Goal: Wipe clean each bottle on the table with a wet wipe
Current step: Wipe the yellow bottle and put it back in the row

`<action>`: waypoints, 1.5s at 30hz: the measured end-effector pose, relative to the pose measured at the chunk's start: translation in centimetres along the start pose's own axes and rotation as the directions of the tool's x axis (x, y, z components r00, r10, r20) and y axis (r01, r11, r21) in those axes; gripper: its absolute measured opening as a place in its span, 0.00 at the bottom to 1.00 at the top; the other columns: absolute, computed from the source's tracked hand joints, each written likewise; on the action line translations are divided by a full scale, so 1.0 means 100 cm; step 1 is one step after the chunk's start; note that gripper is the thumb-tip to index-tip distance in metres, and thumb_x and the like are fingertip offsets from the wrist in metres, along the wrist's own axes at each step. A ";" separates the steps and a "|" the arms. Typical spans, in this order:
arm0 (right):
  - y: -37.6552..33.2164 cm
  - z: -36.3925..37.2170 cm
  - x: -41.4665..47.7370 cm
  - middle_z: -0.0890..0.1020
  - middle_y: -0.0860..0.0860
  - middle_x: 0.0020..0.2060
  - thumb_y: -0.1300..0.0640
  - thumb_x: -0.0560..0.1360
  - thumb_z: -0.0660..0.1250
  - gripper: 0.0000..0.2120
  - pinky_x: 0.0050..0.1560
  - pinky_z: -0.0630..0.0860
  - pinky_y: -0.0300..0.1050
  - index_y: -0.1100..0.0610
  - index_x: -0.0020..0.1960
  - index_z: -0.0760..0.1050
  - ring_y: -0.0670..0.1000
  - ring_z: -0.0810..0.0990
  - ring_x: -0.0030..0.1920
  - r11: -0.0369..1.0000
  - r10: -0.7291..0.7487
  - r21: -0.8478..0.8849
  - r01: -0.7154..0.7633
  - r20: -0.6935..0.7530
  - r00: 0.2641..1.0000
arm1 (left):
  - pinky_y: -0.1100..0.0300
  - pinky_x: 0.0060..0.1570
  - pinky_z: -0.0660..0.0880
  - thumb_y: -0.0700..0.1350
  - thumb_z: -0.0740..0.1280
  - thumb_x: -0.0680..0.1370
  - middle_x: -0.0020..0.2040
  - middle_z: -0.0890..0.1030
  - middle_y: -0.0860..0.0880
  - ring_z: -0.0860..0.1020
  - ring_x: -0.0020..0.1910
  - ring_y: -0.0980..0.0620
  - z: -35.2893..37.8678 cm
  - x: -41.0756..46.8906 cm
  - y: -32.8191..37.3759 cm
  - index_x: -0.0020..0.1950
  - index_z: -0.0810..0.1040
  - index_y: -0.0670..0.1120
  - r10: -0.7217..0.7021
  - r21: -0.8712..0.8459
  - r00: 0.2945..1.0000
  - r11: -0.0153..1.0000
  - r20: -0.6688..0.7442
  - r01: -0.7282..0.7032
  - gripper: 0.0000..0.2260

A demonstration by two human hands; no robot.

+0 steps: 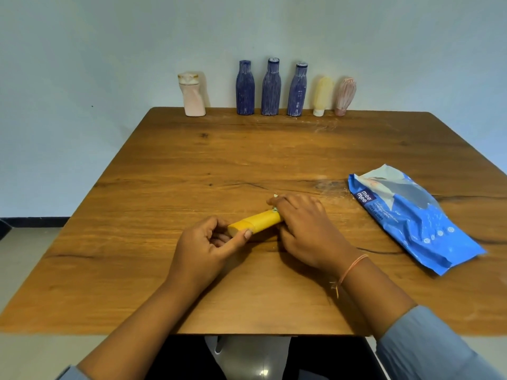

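Observation:
A yellow bottle (pixel 259 221) lies on its side near the middle of the wooden table (pixel 192 165). My left hand (pixel 205 246) pinches its cap end between thumb and fingers. My right hand (pixel 304 229) wraps over the other end; a sliver of pale wipe (pixel 275 209) peeks out under its fingers. Along the far edge stand a pink-white bottle (pixel 193 96), three blue bottles (pixel 245 89) (pixel 271 89) (pixel 297 90), a pale yellow tube (pixel 322 96) and a pink tube (pixel 344 96), all dusted with white streaks.
A blue wet-wipes pack (pixel 411 218) lies flat on the table to the right of my hands. White dust smears mark the wood near the far right and beside the pack. A wall rises just behind the bottles.

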State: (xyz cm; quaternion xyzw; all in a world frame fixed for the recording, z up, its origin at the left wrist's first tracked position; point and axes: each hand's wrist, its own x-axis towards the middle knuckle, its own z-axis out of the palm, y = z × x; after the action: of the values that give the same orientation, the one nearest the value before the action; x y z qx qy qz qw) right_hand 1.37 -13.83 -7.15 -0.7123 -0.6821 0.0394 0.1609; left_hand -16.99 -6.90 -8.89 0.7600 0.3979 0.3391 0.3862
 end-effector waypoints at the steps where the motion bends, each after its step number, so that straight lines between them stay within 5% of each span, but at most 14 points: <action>1: 0.001 -0.001 0.001 0.70 0.50 0.64 0.56 0.75 0.57 0.22 0.68 0.55 0.50 0.53 0.69 0.64 0.52 0.64 0.66 1.000 -0.005 0.006 0.005 0.004 1.000 | 0.75 0.37 0.70 0.66 0.71 0.62 0.42 0.76 0.58 0.75 0.37 0.63 -0.002 -0.001 -0.001 0.47 0.77 0.50 0.065 0.089 0.998 0.994 0.008 -0.065 0.24; 4: 0.004 -0.003 0.004 0.69 0.50 0.63 0.58 0.75 0.57 0.21 0.65 0.56 0.46 0.52 0.68 0.64 0.51 0.63 0.64 1.000 -0.014 -0.012 0.014 0.044 0.999 | 0.79 0.51 0.66 0.63 0.71 0.65 0.54 0.75 0.58 0.72 0.51 0.68 -0.004 -0.005 -0.004 0.60 0.75 0.50 0.235 0.288 0.969 0.925 0.072 -0.246 0.28; 7: -0.002 -0.003 0.006 0.70 0.50 0.63 0.56 0.75 0.57 0.21 0.68 0.55 0.46 0.52 0.68 0.65 0.50 0.63 0.65 1.000 -0.016 -0.009 0.017 0.056 0.998 | 0.81 0.51 0.66 0.50 0.73 0.69 0.51 0.81 0.52 0.73 0.52 0.65 -0.003 -0.006 -0.004 0.55 0.80 0.46 0.297 0.324 0.955 0.903 0.009 -0.283 0.16; 10: -0.013 -0.001 -0.001 0.76 0.51 0.60 0.54 0.73 0.57 0.21 0.71 0.52 0.43 0.55 0.65 0.71 0.50 0.70 0.63 0.995 -0.020 0.099 0.029 -0.095 0.995 | 0.82 0.51 0.65 0.44 0.74 0.69 0.49 0.82 0.51 0.72 0.51 0.65 -0.004 -0.004 -0.005 0.53 0.81 0.44 0.274 0.322 0.961 0.913 -0.028 -0.251 0.14; 15: -0.049 0.020 -0.012 0.75 0.55 0.61 0.53 0.72 0.57 0.24 0.68 0.60 0.47 0.59 0.66 0.71 0.52 0.70 0.62 0.971 -0.164 0.148 0.188 -0.162 0.973 | 0.82 0.46 0.64 0.49 0.66 0.71 0.47 0.81 0.52 0.74 0.47 0.62 -0.005 -0.005 -0.003 0.52 0.80 0.44 0.270 0.290 0.963 0.921 0.010 -0.261 0.14; 21: -0.064 0.023 -0.006 0.72 0.52 0.49 0.48 0.76 0.54 0.23 0.52 0.64 0.48 0.57 0.67 0.71 0.51 0.67 0.51 0.978 -0.084 0.165 0.128 -0.251 0.964 | 0.81 0.41 0.65 0.47 0.59 0.71 0.44 0.81 0.49 0.74 0.44 0.58 -0.004 -0.009 -0.003 0.51 0.80 0.43 0.281 0.286 0.959 0.916 0.038 -0.280 0.15; 26: -0.058 0.029 -0.006 0.70 0.53 0.67 0.44 0.78 0.47 0.25 0.67 0.50 0.49 0.55 0.67 0.69 0.53 0.65 0.66 0.999 -0.047 0.016 0.050 -0.158 0.986 | 0.79 0.43 0.67 0.50 0.62 0.70 0.44 0.79 0.55 0.74 0.45 0.62 -0.005 -0.006 -0.006 0.49 0.81 0.44 0.278 0.237 0.961 0.933 0.003 -0.271 0.15; 29: -0.033 0.024 -0.001 0.76 0.54 0.59 0.42 0.78 0.46 0.25 0.68 0.53 0.50 0.57 0.61 0.73 0.54 0.72 0.61 0.993 -0.037 -0.118 0.022 -0.123 0.992 | 0.77 0.45 0.69 0.53 0.69 0.70 0.45 0.78 0.58 0.75 0.47 0.63 -0.005 -0.005 -0.007 0.49 0.81 0.46 0.265 0.201 0.964 0.945 -0.004 -0.259 0.14; 35: -0.013 0.010 0.009 0.75 0.52 0.53 0.39 0.76 0.39 0.31 0.71 0.53 0.51 0.56 0.58 0.72 0.53 0.70 0.58 0.981 0.075 -0.171 -0.096 -0.125 0.989 | 0.76 0.47 0.70 0.46 0.75 0.68 0.46 0.80 0.57 0.77 0.45 0.65 -0.004 0.001 -0.010 0.51 0.81 0.48 0.212 0.188 0.977 0.961 -0.023 -0.204 0.13; 38: -0.040 0.016 0.007 0.75 0.54 0.55 0.38 0.76 0.39 0.32 0.72 0.50 0.50 0.57 0.61 0.71 0.54 0.70 0.61 0.991 0.018 -0.127 -0.031 -0.100 0.995 | 0.75 0.46 0.71 0.44 0.75 0.68 0.47 0.81 0.55 0.78 0.47 0.62 -0.003 0.003 -0.011 0.52 0.81 0.48 0.207 0.144 0.978 0.969 -0.025 -0.201 0.13; 42: -0.074 0.025 0.006 0.74 0.55 0.61 0.39 0.77 0.41 0.33 0.72 0.51 0.49 0.60 0.69 0.65 0.54 0.68 0.64 0.994 -0.108 -0.031 0.106 -0.058 0.992 | 0.77 0.42 0.70 0.41 0.68 0.69 0.43 0.78 0.63 0.77 0.44 0.69 -0.005 -0.001 -0.010 0.51 0.81 0.49 0.178 0.093 0.984 0.980 -0.025 -0.175 0.12; 45: -0.061 0.019 0.008 0.74 0.55 0.61 0.40 0.77 0.42 0.32 0.70 0.54 0.50 0.59 0.69 0.65 0.54 0.69 0.63 0.988 -0.142 -0.062 0.140 -0.032 0.989 | 0.75 0.43 0.71 0.47 0.69 0.68 0.43 0.79 0.62 0.78 0.44 0.67 -0.006 0.000 -0.010 0.49 0.82 0.47 0.170 0.082 0.984 0.983 -0.051 -0.166 0.11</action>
State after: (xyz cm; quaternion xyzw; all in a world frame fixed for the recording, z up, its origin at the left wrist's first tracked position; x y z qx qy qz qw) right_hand -4.93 -12.57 -7.11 -0.6673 -0.7286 -0.0056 0.1544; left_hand -17.81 -6.31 -9.52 0.7950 0.3561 0.3769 0.3148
